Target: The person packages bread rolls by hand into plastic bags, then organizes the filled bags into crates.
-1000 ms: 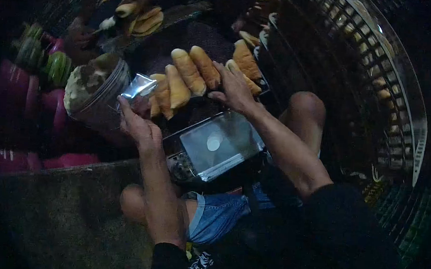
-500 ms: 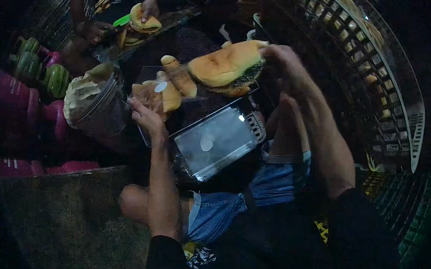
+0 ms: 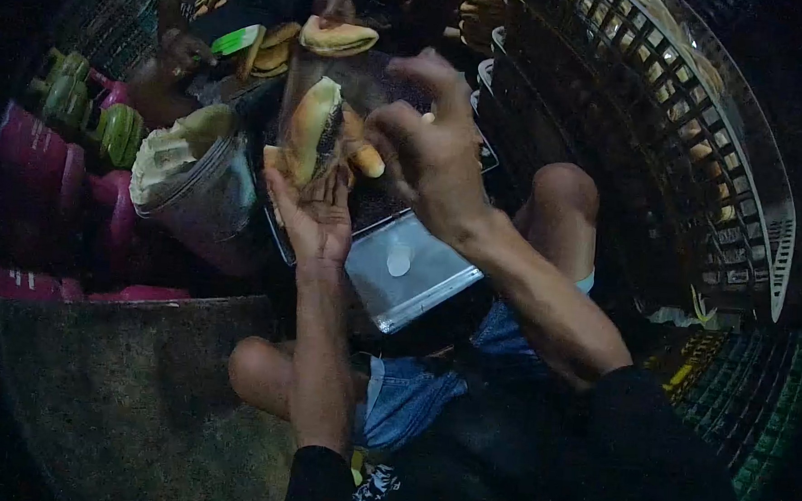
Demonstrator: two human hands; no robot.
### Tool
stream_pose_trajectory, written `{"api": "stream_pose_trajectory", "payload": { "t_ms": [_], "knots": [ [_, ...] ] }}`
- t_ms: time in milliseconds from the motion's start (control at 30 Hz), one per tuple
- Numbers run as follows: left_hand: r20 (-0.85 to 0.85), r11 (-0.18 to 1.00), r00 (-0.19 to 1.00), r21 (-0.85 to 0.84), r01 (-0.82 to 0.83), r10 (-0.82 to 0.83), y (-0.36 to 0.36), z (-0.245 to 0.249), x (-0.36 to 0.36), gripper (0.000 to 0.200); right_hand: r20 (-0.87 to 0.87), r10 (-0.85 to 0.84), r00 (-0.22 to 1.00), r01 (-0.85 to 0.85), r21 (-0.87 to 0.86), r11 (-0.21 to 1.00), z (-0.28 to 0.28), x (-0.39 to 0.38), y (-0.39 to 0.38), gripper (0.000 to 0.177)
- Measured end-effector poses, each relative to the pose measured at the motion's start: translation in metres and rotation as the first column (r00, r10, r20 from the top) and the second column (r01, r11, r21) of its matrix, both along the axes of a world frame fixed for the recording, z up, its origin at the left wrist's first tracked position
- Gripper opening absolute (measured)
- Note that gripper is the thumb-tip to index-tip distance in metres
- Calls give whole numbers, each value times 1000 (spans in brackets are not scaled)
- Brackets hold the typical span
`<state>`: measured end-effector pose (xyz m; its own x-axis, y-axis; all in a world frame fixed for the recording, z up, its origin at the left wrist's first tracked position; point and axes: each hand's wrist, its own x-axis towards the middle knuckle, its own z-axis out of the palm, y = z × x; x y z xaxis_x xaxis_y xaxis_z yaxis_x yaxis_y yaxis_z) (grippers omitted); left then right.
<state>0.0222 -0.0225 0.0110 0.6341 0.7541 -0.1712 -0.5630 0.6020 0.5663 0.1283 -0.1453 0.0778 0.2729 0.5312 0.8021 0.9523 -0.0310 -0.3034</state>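
Upright on the palm of my left hand (image 3: 310, 218) stands a split bread roll (image 3: 309, 137) with dark filling along its side. Clear plastic seems to surround the roll, though its edges are hard to make out. My left fingers cup the roll's lower end. To the right, my right hand (image 3: 433, 152) is raised with fingers curved and apart, slightly blurred, holding nothing visible. Behind the filled roll, another roll (image 3: 367, 161) is partly hidden. Below my hands lies a stack of clear plastic bags (image 3: 430, 293) with a white round sticker.
A bucket of pale cream (image 3: 188, 162) stands at left, beside pink and green rounded objects (image 3: 33, 168). Opposite, a co-worker's hands hold a green-and-white spatula (image 3: 237, 40) and a roll (image 3: 339, 39). A large plastic crate (image 3: 697, 130) curves along the right.
The filled roll has moved left from my right hand onto my left palm and now stands upright. My right hand has let go. Across from me, the co-worker's roll has shifted right.
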Motion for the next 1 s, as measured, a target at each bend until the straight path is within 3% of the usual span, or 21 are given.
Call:
{"api": "stream_pose_trajectory", "payload": {
  "t_ms": [67, 167, 233, 267, 300, 333, 367, 400, 433, 467, 533, 600, 667, 733, 833, 867, 900, 933, 967, 1000],
  "knots": [
    [-196, 998, 979, 47, -47, 56, -10, 8, -4, 65, 48, -63, 997, 54, 155, 986, 35, -18, -6, 42],
    [-230, 955, 956, 191, 227, -181, -16, 12, -11, 72, 370, 31, 928, 108, -349, 931, 32, -33, -1, 53],
    [82, 959, 955, 24, 284, -285, -15, 22, -29, 72, 346, 89, 934, 130, -561, 818, 71, -25, -10, 55],
    [96, 900, 895, 77, 430, -436, -4, 10, -26, 73, 308, 119, 944, 120, -656, 745, 104, -23, -19, 57],
    [100, 830, 826, 121, 544, -555, 6, -19, -23, 73, 338, -28, 941, 303, -800, 518, 168, -35, -54, 51],
    [92, 750, 748, 174, 638, -658, 6, -44, -17, 74, 299, -49, 953, 267, -750, 606, 193, -21, -92, 49],
    [-408, 642, 688, 267, 719, -600, -8, -69, -10, 71, 259, -70, 963, 238, -703, 670, 208, -1, -132, 47],
    [-804, 509, 491, 284, 813, -335, -29, -82, 12, 70, 243, -111, 964, 252, -688, 680, 219, 31, -172, 46],
    [-953, 130, 148, 117, 985, -263, -46, -73, 15, 60, 241, -177, 954, 297, -693, 657, 224, 57, -211, 45],
    [-982, -123, 145, 131, 984, 117, -56, -110, 15, 57, 249, -243, 937, 348, -717, 604, 223, 93, -247, 43],
    [-849, -381, 243, 54, 923, 469, -67, -143, 14, 56, 259, -352, 900, 410, -778, 476, 206, 159, -310, 42],
    [-841, -428, 281, 65, 901, 463, -76, -120, 9, 58, 225, -409, 885, 379, -856, 350, 174, 218, -359, 41],
    [-988, -207, 85, 57, 977, 128, -42, -197, 17, 55, 205, -356, 912, 317, -903, 291, 152, 240, -365, 41],
    [-1000, -136, -2, 1, 991, -19, -72, -93, 10, 50, 217, -346, 913, 305, -926, 223, 174, 209, -308, 37],
    [-891, 242, 342, 276, 930, -298, -85, -40, -5, 47, 455, -31, 890, 445, -849, 284, 174, 112, -168, 31],
    [-827, 315, 501, 418, 852, -257, -86, -21, -7, 46, 483, 113, 868, 446, -860, 248, 153, 86, -128, 29],
    [-734, 387, 653, 555, 736, -189, -89, -9, -6, 45, 427, 246, 870, 368, -895, 251, 123, 64, -89, 27],
    [-630, 385, 777, 718, 580, 4, -93, -7, -3, 46, 159, 186, 969, 70, -908, 413, 79, 44, -66, 23],
    [-493, 324, 848, 848, 419, 196, -88, -5, -6, 47, -132, 221, 966, -235, -804, 547, 35, 24, -42, 18],
    [-589, 424, 805, 747, 512, 66, -66, -39, -10, 46, -149, 115, 982, -185, -645, 741, 20, 6, -31, 20]
  ]
}}
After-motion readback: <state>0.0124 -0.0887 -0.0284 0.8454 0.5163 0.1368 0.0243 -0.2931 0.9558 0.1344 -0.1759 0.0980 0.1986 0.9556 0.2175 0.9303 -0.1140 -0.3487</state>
